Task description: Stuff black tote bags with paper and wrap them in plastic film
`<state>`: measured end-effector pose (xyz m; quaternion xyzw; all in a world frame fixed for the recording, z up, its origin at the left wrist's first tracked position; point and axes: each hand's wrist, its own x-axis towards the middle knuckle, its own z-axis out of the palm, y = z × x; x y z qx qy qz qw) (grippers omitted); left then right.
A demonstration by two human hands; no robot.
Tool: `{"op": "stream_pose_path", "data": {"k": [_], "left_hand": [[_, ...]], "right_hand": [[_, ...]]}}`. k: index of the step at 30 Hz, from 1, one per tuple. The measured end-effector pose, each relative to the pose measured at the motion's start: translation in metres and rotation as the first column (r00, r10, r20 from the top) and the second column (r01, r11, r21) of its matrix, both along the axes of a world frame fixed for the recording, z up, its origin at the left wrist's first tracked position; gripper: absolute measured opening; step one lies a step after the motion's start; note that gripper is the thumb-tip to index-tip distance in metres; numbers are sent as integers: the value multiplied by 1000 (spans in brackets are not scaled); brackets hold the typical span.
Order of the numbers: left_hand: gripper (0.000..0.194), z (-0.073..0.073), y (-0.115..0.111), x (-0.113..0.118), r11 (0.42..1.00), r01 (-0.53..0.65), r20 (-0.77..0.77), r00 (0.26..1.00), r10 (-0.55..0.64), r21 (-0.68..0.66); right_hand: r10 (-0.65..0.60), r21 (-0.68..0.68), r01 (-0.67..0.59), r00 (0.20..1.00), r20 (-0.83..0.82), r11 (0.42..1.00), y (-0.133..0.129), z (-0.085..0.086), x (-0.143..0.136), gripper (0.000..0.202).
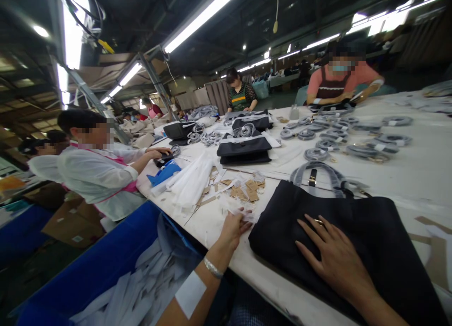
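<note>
Black bag (376, 236), lower right: your right hand (337, 260) lies flat on it, fingers spread, grasping nothing. Your left hand (233, 229), lower centre, meets clear film (253, 216); can't tell if pinched. Best press lightly, evenly. Count: one bag under your palm, over ten strap coils (316, 154) right of centre.

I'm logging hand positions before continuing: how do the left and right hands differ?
The right hand lies spread flat on the black handbag; the left hand is half-curled at translucent white film.
The right hand wears a ring; the left has a silvery bracelet at its wrist.
Both are gloveless.
</note>
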<state>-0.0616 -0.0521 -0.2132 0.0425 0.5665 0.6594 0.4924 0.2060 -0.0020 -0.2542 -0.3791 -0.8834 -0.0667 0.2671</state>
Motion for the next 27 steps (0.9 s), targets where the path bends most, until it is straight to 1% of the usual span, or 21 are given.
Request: {"op": "stream_pose_path", "data": {"k": [2, 5, 10, 12, 14, 15, 18, 21, 22, 24, 27], "left_hand": [[30, 0, 1, -1, 999, -21, 9, 1000, 20, 40], [20, 0, -1, -10, 988, -113, 2, 994, 113, 103], [13, 1, 4, -42, 931, -301, -19, 950, 311, 206], [14, 4, 6, -54, 903, -359, -7, 929, 371, 237], [16, 9, 7, -63, 880, -396, 25, 914, 404, 260], [18, 11, 6, -67, 873, -405, 48, 912, 408, 272], [38, 18, 1, -77, 855, -414, 112, 910, 400, 313], [50, 18, -9, -81, 845, -434, 138, 901, 412, 312], [52, 17, -13, -80, 854, -432, 140, 902, 409, 289], [53, 12, -21, -71, 895, -391, 138, 919, 369, 214], [56, 1, -27, -44, 966, -238, 146, 964, 223, 97]], "right_hand": [[2, 6, -2, 1000, -1, 1000, 0, 0, 0, 55], [6, 12, -6, 1000, -2, 1000, 0, 0, 0, 55], [1, 34, -1, 1000, -13, 999, 1, -2, 0, 54], [4, 41, -3, 1000, -14, 999, 2, -4, 1, 55], [8, 46, -7, 1000, -12, 999, 2, -6, 1, 56], [9, 49, -9, 1000, -13, 999, 2, -7, 1, 56], [11, 56, -10, 1000, -18, 998, 3, -8, 1, 56], [8, 59, -7, 1000, -26, 998, 3, -8, 1, 55], [9, 59, -8, 1000, -26, 998, 3, -8, 0, 55], [10, 57, -8, 1000, -26, 998, 3, -7, 0, 55], [11, 51, -10, 1000, -27, 999, 3, -7, 0, 55]]}}
